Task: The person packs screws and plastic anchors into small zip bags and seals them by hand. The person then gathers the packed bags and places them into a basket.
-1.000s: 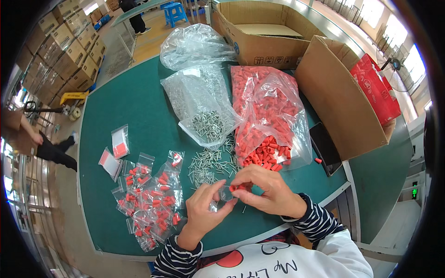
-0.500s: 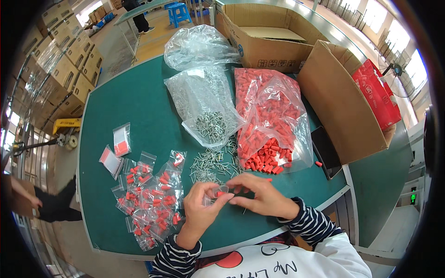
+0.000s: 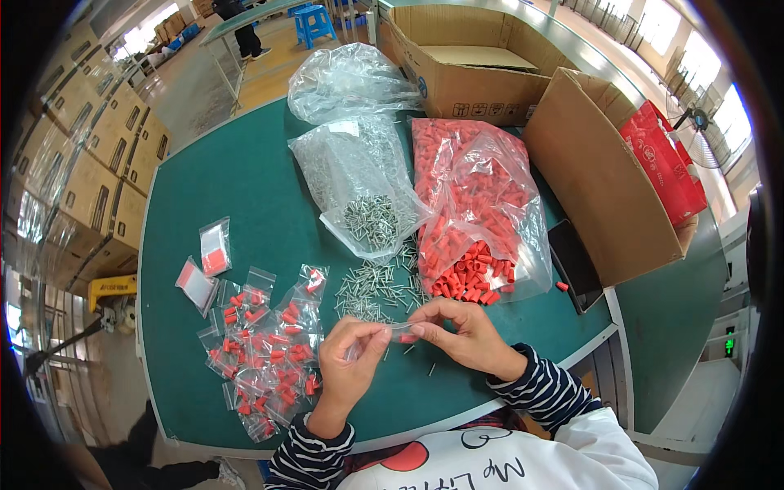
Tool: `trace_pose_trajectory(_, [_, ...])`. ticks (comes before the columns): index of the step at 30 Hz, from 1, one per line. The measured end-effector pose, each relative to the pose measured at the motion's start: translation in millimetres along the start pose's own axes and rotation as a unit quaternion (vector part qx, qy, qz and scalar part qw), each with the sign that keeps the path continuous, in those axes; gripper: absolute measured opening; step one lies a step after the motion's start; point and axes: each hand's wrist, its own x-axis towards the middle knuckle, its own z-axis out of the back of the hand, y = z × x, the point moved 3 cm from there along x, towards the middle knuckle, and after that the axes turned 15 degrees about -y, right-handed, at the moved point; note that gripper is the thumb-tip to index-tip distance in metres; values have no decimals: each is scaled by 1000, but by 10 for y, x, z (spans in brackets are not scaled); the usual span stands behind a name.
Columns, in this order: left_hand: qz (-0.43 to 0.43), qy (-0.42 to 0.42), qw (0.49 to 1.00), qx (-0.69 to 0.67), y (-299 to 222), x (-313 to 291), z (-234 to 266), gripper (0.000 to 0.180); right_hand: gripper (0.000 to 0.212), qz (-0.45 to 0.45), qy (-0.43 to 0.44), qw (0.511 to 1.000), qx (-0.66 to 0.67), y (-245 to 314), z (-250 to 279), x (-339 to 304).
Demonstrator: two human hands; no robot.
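Between my hands is a small clear zip bag (image 3: 399, 328), its top edge stretched flat. My left hand (image 3: 351, 359) pinches one end of it, and my right hand (image 3: 467, 336) pinches the other. A red plastic tube (image 3: 407, 338) shows just below the bag's edge; whether it is inside is hard to tell. Just beyond my fingers lies a loose heap of silver screw-like pins (image 3: 371, 286), spilling from an open plastic bag (image 3: 351, 163). Filled small bags (image 3: 278, 355), each with red tubes, are piled left of my left hand.
A large clear bag of red tubes (image 3: 474, 188) lies beyond my right hand. Flat packs of small bags (image 3: 215, 247) rest at left. Cardboard boxes (image 3: 604, 188) and a dark tray (image 3: 574, 265) stand at right. Someone's dark-clothed leg (image 3: 135, 449) is beside the table.
My fingers have drawn the small bag's edge out straight between them, where it was bunched up before. The person at lower left has moved nearer the bottom of the picture.
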Motion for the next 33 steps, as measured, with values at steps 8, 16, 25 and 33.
trace_pose_trajectory(8, [-1, -6, 1000, -5, -12, -14, 5, 6, 12, 78, -19, 992, -93, 144, -37, 7])
trace_pose_trajectory(16, [-28, 14, 1000, -1, 14, -26, 1, 12, 6, 204, -9, 968, -143, 246, -60, 19])
trace_pose_trajectory(25, [185, -52, 974, -123, 144, -129, -62, 21, 7, 121, -74, 979, -147, 387, -145, 45])
trace_pose_trajectory(33, [46, 2, 992, -121, 244, -171, -104, 32, 26, 370, 13, 928, -39, 844, -655, 85])
